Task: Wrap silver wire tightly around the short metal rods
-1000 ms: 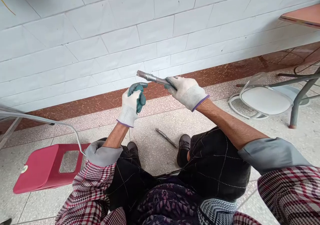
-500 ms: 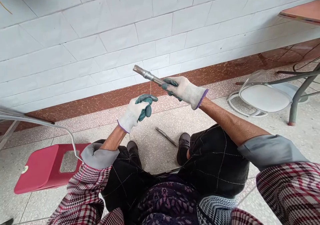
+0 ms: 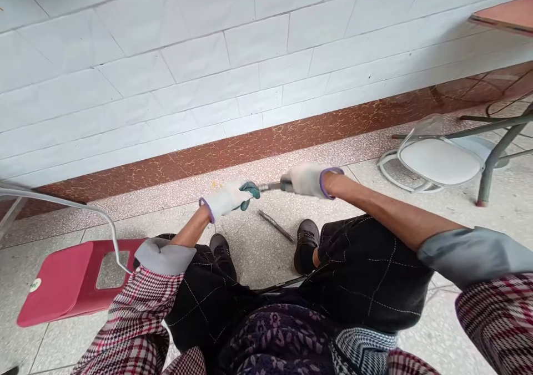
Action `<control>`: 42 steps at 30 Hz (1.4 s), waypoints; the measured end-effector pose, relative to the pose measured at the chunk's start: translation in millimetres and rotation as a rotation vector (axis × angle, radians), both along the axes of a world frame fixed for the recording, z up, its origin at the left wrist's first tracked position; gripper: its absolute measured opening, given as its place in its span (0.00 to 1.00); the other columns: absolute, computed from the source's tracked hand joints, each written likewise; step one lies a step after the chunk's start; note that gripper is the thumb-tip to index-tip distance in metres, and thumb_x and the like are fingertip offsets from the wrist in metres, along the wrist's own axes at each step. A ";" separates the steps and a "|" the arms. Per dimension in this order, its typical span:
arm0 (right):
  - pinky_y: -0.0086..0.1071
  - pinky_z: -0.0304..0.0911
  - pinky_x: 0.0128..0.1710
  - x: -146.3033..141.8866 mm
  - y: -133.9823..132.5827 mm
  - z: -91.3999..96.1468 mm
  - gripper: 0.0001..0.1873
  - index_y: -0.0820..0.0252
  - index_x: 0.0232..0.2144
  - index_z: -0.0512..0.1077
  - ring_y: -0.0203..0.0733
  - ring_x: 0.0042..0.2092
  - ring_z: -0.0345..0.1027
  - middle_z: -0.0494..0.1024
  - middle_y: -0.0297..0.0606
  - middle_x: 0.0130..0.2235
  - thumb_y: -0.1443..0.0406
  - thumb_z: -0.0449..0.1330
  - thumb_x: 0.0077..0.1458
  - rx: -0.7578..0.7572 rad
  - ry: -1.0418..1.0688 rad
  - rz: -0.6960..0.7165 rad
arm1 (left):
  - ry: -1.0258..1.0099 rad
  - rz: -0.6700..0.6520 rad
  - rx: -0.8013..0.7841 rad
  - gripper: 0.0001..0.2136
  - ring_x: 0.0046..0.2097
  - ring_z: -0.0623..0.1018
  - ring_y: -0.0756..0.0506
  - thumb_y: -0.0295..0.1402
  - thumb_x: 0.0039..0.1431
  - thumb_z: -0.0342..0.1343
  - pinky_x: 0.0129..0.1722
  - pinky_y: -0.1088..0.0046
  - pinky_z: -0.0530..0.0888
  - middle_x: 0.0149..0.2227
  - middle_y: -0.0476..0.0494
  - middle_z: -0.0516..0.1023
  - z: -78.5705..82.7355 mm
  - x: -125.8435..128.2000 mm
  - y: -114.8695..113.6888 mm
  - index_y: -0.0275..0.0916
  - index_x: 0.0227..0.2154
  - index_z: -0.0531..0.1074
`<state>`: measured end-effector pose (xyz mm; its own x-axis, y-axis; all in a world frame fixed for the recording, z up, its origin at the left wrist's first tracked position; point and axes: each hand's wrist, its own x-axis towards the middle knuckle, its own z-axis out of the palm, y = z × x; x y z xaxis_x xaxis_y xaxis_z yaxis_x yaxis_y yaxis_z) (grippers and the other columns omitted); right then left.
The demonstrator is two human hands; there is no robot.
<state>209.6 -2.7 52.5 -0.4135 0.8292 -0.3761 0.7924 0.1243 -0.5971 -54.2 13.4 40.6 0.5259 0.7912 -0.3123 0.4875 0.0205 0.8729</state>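
Observation:
In the head view, my right hand (image 3: pixel 310 180), in a white knit glove with a dark green coated palm and purple cuff, is closed around a grey-brown rod (image 3: pixel 273 186). It is blurred by motion. Silvery wire (image 3: pixel 262 187) is wound round the rod near its left end. My left hand (image 3: pixel 233 198), gloved the same way, is closed right at that wound end and covers the tip. The thin strand it pinched a moment ago is hidden now. On the floor between my shoes lies a second thin, dark rod (image 3: pixel 275 226), textured along its upper part.
A red folding stool (image 3: pixel 62 286) stands on the left beside a white bent metal tube (image 3: pixel 100 211). To the right are a white-seated folding chair (image 3: pixel 442 161), a grey metal leg (image 3: pixel 493 164) and an orange-brown tabletop (image 3: pixel 506 15). A white tiled wall (image 3: pixel 258 36) rises ahead.
My right hand has lowered and levelled the rod, bringing its wire-wound end down to my left hand. The strand that spanned the gap between them no longer shows. My left hand has shifted slightly.

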 end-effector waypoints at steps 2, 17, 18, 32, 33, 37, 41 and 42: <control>0.38 0.56 0.26 9.0 10.9 4.7 0.20 0.57 0.46 0.82 0.46 0.28 0.65 0.70 0.40 0.24 0.49 0.63 0.62 0.100 -0.069 -0.111 | -0.041 -0.003 -0.010 0.06 0.18 0.66 0.55 0.32 0.66 0.64 0.18 0.80 0.59 0.24 0.50 0.75 -3.6 9.1 -4.0 0.34 0.40 0.79; 0.31 0.54 0.22 28.9 12.0 39.8 0.12 0.59 0.36 0.79 0.36 0.26 0.57 0.67 0.35 0.26 0.57 0.61 0.66 0.435 0.082 -0.458 | -0.309 0.000 -0.102 0.11 0.14 0.55 0.55 0.33 0.64 0.55 0.14 0.77 0.48 0.17 0.53 0.70 -5.7 22.2 6.6 0.34 0.42 0.79; 0.31 0.54 0.20 29.9 11.0 40.7 0.13 0.60 0.38 0.79 0.36 0.25 0.57 0.68 0.35 0.25 0.57 0.61 0.66 0.379 0.164 -0.477 | -0.307 -0.004 -0.110 0.11 0.14 0.55 0.55 0.32 0.64 0.55 0.14 0.77 0.48 0.17 0.53 0.70 -6.1 22.2 7.4 0.35 0.42 0.79; 0.34 0.57 0.22 22.6 3.9 -5.4 0.14 0.51 0.37 0.83 0.39 0.23 0.61 0.68 0.32 0.21 0.50 0.68 0.57 0.141 0.022 -0.079 | 0.016 -0.006 -0.076 0.10 0.14 0.59 0.55 0.23 0.64 0.54 0.14 0.78 0.51 0.17 0.53 0.70 -5.0 18.6 4.5 0.36 0.38 0.81; 0.35 0.57 0.22 26.2 8.9 -1.8 0.13 0.51 0.38 0.82 0.39 0.24 0.60 0.68 0.32 0.21 0.50 0.67 0.59 0.181 0.008 -0.112 | -0.030 -0.019 -0.098 0.11 0.14 0.59 0.54 0.24 0.65 0.53 0.14 0.78 0.52 0.18 0.53 0.71 -6.4 21.0 2.3 0.36 0.41 0.81; 0.34 0.57 0.22 33.5 16.7 27.6 0.14 0.57 0.42 0.81 0.37 0.24 0.58 0.68 0.35 0.25 0.55 0.62 0.64 0.353 0.038 -0.389 | -0.265 -0.024 -0.155 0.13 0.15 0.65 0.53 0.25 0.66 0.50 0.15 0.77 0.59 0.21 0.49 0.74 -6.3 29.6 3.8 0.32 0.46 0.79; 0.29 0.56 0.16 24.2 -1.6 45.5 0.19 0.63 0.48 0.79 0.33 0.20 0.57 0.68 0.32 0.25 0.55 0.60 0.65 0.109 0.482 -0.382 | -0.283 0.016 -0.119 0.12 0.14 0.62 0.54 0.25 0.65 0.49 0.14 0.78 0.55 0.19 0.51 0.72 -2.2 30.8 12.7 0.32 0.42 0.78; 0.28 0.56 0.16 20.1 -8.6 44.3 0.21 0.64 0.49 0.80 0.32 0.20 0.58 0.69 0.31 0.25 0.54 0.61 0.64 0.005 0.541 -0.256 | -0.247 0.029 -0.093 0.11 0.14 0.61 0.54 0.25 0.65 0.49 0.14 0.78 0.55 0.19 0.51 0.72 -1.2 29.9 14.2 0.33 0.40 0.78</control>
